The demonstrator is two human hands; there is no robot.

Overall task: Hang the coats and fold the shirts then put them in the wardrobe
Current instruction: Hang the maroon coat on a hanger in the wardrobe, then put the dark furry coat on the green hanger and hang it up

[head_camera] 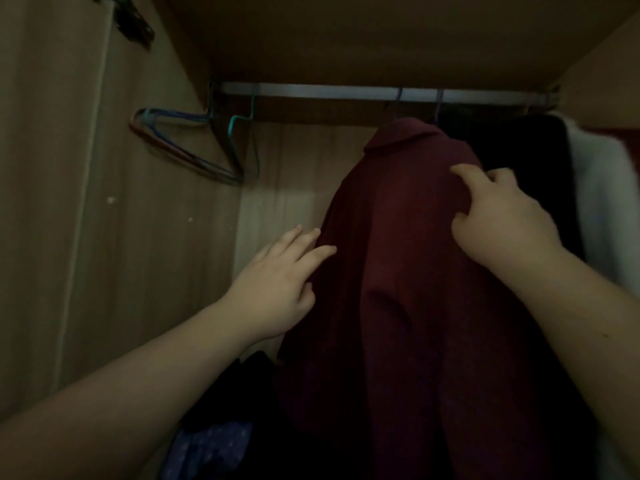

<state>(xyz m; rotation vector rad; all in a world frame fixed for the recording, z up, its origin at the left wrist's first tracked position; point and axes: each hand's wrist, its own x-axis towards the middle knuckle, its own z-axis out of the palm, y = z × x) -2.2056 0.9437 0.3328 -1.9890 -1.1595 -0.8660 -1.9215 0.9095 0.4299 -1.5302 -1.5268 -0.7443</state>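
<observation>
From the head view we see a maroon coat [398, 271] hanging from the rail [346, 90] inside the wardrobe [86, 202]. Our left hand [277, 289] lies flat, fingers straight, against its left edge. Our right hand [502, 220] curls its fingers into the shoulder cloth. Empty hangers [194, 147] hang at the left; dark clothes [526, 157] at the right.

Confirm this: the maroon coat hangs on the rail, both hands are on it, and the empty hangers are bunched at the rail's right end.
One detail is wrong. The head view shows the empty hangers bunched at the rail's left end, not right. The maroon coat does hang there, with the left hand and right hand on it.
</observation>
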